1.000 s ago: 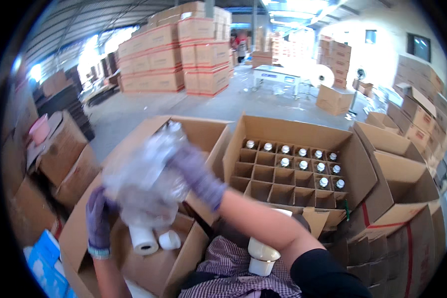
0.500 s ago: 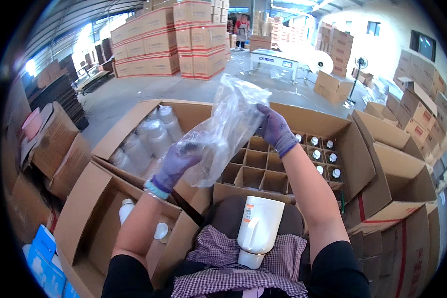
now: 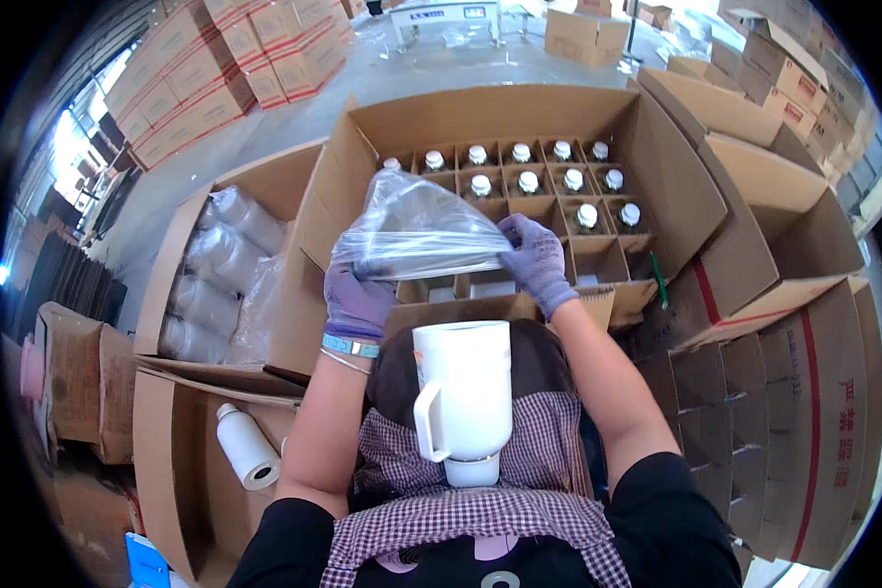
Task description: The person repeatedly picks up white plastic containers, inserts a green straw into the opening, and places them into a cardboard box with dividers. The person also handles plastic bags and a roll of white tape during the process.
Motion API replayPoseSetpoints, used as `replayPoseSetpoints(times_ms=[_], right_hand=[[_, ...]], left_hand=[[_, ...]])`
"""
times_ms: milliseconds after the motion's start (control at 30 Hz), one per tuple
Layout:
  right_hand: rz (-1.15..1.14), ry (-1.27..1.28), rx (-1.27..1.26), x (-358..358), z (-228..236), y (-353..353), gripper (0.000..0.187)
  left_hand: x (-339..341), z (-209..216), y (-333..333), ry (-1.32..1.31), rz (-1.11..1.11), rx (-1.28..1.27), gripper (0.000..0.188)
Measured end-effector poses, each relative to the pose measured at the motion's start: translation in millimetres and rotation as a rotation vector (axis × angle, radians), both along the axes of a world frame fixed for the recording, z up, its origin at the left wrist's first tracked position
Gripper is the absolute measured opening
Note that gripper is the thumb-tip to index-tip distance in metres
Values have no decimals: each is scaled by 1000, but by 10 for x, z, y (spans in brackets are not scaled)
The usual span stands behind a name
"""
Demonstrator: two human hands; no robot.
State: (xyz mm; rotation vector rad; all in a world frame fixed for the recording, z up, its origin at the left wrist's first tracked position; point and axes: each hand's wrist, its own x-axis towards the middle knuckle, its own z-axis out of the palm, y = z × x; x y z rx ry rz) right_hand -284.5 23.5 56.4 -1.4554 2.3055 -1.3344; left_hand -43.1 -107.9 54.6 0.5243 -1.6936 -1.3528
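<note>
Between my hands a clear plastic bag (image 3: 426, 220) is stretched out, its near edge pulled fairly straight. My left hand (image 3: 360, 302), in a purple glove, is closed on the bag's left end. My right hand (image 3: 539, 263), gloved alike, pinches the right end. On my lap lies a white handled mug (image 3: 472, 382), wide end away from me and narrow base toward me. Beyond the bag stands a carton (image 3: 500, 113) with cardboard dividers; several white-capped bottles (image 3: 586, 218) sit in its cells, and the bag hides some cells.
At left, a carton (image 3: 157, 284) holds several plastic-wrapped items (image 3: 206, 306). Nearer me, another carton (image 3: 162, 441) contains a white bottle-like container (image 3: 247, 443) lying down. Open cartons (image 3: 774, 255) crowd the right side, and stacked boxes (image 3: 284, 49) stand farther back.
The bag, held up and crumpled before, is now lower and drawn taut between both hands. The view has tilted down toward the cartons and my lap.
</note>
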Motion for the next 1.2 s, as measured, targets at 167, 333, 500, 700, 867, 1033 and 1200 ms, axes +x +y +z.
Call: replayPoseSetpoints(times_ms=[167,333,500,700,867,1033,1200], right_hand=[[268,256,-75,153,-523,546,17],[474,-125,-170,767,-164,1499,15],[563,216,-59,1187,-262,2232,28],[268,-84,-183,1641,70,2740,96],[-248,5,-461,1481,-187,2983,91],[-486,-253,-748,1296,-82,3856,87],[-993,-156,-588,1240,-34,5587,66]], left_hand=[[349,-508,445,-232,51,-39,28],[1001,-18,1318,-301,22,15,27],[1272,-194,1650,-644,-147,103,21],[499,397,1678,-238,-231,759,30],[-57,528,2232,-494,-515,-811,22],[-351,872,3594,-537,-1146,-1051,29],[-308,856,3177,-512,-1102,-963,48]])
